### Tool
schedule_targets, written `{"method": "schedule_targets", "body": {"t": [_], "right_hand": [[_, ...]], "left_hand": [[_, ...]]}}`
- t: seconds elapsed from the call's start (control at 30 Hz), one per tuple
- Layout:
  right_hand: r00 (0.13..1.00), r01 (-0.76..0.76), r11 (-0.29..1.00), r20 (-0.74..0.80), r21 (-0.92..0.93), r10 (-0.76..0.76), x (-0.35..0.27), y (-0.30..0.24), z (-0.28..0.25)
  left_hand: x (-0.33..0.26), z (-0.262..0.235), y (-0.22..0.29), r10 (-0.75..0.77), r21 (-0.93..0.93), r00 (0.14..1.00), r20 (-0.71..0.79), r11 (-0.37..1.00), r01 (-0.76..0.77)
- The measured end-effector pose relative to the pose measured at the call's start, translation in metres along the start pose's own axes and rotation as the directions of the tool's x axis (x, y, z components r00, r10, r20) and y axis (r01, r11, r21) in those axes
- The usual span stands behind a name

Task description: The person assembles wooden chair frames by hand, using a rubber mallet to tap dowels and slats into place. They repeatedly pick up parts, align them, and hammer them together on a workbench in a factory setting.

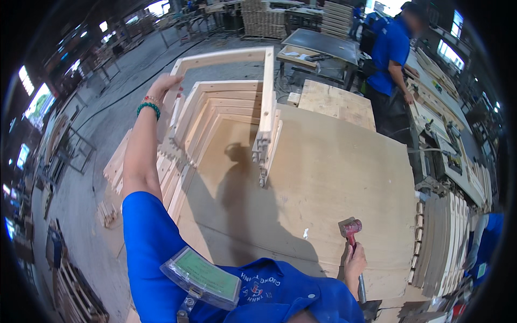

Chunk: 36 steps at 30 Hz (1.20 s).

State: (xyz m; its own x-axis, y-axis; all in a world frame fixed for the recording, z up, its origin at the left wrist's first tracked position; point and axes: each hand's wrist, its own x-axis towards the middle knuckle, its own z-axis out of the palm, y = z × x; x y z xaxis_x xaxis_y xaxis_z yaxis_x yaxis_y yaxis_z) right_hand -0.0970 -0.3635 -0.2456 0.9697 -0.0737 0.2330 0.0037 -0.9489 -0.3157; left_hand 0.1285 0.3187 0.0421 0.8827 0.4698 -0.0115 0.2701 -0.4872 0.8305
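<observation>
My left hand (164, 85) reaches far out and grips the left upright of a tall open wooden frame (267, 89) that stands on edge at the back of a big plywood worktable (334, 177). Behind that frame several similar wooden frames (215, 116) lean stacked together. My right hand (354, 265) is low at the table's near edge, closed around the handle of a red-headed mallet (350, 227) whose head points up over the plywood.
Another person in a blue shirt (390, 54) works at a bench (431, 116) to the right. Flat boards (336, 102) lie at the table's far end. Wooden slats (444, 242) are stacked at right, more slats (116, 164) at left. A badge holder (202, 277) hangs on my chest.
</observation>
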Motion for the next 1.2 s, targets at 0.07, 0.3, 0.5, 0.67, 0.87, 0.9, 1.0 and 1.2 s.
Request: {"method": "schedule_targets", "body": {"t": [0.07, 0.3, 0.5, 0.67, 0.87, 0.9, 1.0, 1.2], "right_hand": [[0.999, 0.039, 0.999, -0.008, 0.014, -0.038, 0.002, -0.005, 0.003], [1.000, 0.001, 1.000, -0.018, -0.024, -0.002, 0.005, -0.011, 0.002], [1.000, 0.024, 0.999, -0.016, -0.035, -0.025, 0.003, -0.012, 0.001], [0.997, 0.065, 0.998, -0.044, 0.020, -0.064, 0.012, -0.017, 0.011], [0.994, -0.091, 0.995, -0.059, -0.048, 0.088, -0.002, -0.005, -0.001], [0.992, -0.114, 0.993, -0.052, -0.008, 0.113, -0.003, -0.006, -0.002], [0.994, -0.106, 0.992, -0.004, 0.062, 0.107, 0.020, -0.009, 0.005], [0.924, -0.353, 0.907, 0.240, 0.231, 0.298, 0.012, 0.006, -0.002]], "left_hand": [[0.022, -0.007, -0.019, -0.044, 0.186, 0.997, -0.067, 0.981, 0.056], [0.058, 0.027, -0.061, -0.082, 0.278, 0.996, 0.026, 0.958, 0.072], [0.068, 0.042, -0.052, -0.109, 0.391, 0.993, -0.050, 0.913, 0.120], [0.043, 0.015, -0.032, 0.020, 0.649, 0.969, -0.245, 0.747, 0.149], [-0.078, 0.151, 0.026, 0.761, 0.294, 0.573, -0.303, 0.647, -0.704], [-0.125, 0.172, 0.026, 0.776, 0.268, 0.569, -0.272, 0.629, -0.730], [-0.232, 0.227, -0.042, 0.857, 0.166, 0.505, -0.106, 0.516, -0.841], [-0.351, 0.347, -0.113, 0.410, -0.177, 0.791, 0.455, 0.912, -0.371]]}}
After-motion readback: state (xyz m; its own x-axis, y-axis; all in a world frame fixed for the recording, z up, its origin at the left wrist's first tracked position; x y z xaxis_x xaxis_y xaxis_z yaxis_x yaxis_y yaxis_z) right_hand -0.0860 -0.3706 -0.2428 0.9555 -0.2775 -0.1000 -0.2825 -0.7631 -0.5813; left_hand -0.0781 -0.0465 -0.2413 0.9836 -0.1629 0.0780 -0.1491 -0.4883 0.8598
